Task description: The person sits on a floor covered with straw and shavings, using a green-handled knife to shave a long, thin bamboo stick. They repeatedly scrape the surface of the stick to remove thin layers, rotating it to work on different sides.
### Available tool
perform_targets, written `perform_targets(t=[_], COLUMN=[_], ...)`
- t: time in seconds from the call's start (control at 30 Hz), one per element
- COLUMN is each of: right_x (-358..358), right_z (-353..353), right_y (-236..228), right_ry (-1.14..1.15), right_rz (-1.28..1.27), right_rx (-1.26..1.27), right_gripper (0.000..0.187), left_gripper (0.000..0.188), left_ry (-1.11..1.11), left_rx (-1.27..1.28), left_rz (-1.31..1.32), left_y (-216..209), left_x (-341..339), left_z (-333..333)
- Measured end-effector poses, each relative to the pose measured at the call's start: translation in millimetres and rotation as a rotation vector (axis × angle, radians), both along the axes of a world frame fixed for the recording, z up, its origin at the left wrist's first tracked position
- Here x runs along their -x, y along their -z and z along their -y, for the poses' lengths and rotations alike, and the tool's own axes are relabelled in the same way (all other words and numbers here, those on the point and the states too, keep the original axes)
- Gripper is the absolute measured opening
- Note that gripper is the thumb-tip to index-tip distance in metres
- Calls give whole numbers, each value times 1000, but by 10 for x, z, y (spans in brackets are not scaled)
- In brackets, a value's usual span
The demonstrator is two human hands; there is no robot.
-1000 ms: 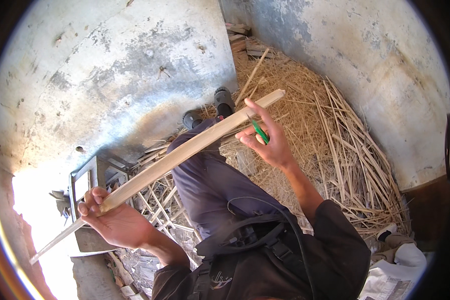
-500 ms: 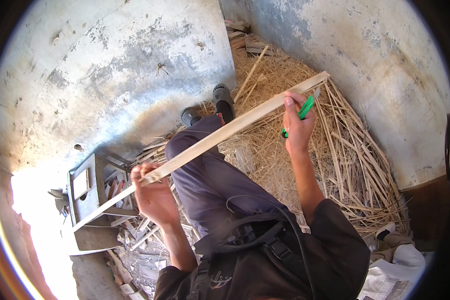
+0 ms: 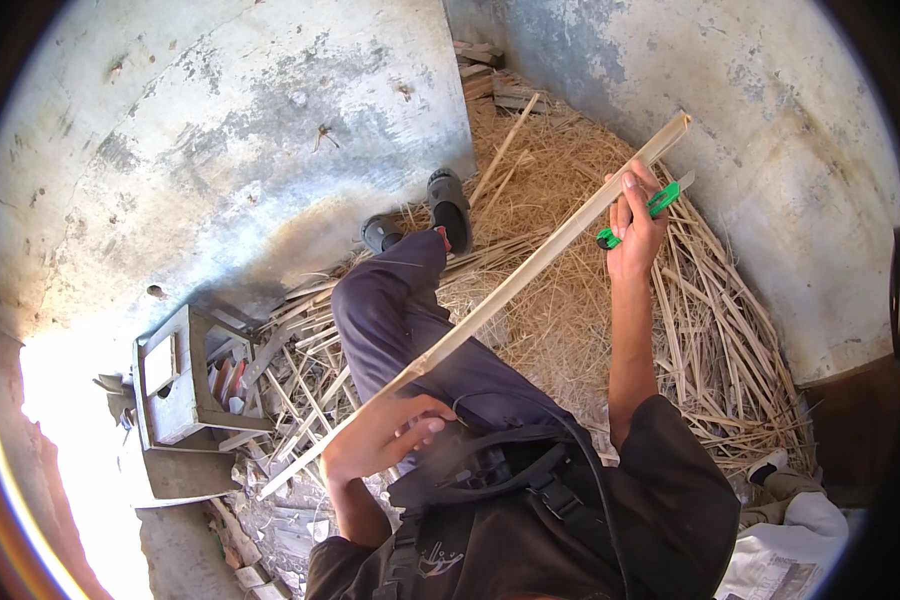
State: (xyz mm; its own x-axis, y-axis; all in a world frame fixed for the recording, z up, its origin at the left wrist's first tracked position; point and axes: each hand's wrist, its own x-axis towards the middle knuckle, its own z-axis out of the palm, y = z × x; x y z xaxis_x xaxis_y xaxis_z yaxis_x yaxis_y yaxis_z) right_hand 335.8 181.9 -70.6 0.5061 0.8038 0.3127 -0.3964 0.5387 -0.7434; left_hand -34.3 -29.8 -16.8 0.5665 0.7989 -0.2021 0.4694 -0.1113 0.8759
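Note:
A long pale bamboo strip (image 3: 530,268) slants across my lap, its far end high at the right and its lower end down to the left. My right hand (image 3: 634,232) grips it near the far end. The same hand also holds a green utility knife (image 3: 663,200), whose blade points up and to the right. Below a knot in the strip is my left hand (image 3: 385,437), fingers loosely bent and apart. It overlaps the strip's lower part; whether it touches the strip I cannot tell.
Shavings (image 3: 580,300) cover the floor, with a pile of thin bamboo strips (image 3: 715,330) along the right wall. A worn wooden stool-like frame (image 3: 195,375) stands at the left. Peeling walls (image 3: 270,120) close in ahead; white cloth (image 3: 785,550) lies at lower right.
The bamboo strip has turned steeper, its far end moving up and right with my right hand and knife. My left hand has come off its pinch and moved right and down, toward my waist.

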Motion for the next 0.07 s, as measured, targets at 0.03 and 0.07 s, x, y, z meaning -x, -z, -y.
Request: perform_targets(t=[0.03,0.07], right_x=[-22,-27], right_z=[-17,-17], right_y=[22,31], right_ry=[2,2], right_rz=[7,5], right_rx=[-3,-2], right_gripper=[36,36], left_gripper=[29,29], left_ry=[19,55], left_rx=[9,-68], left_rz=[43,116], left_y=[-61,-30], left_x=[15,93], left_z=[6,18])
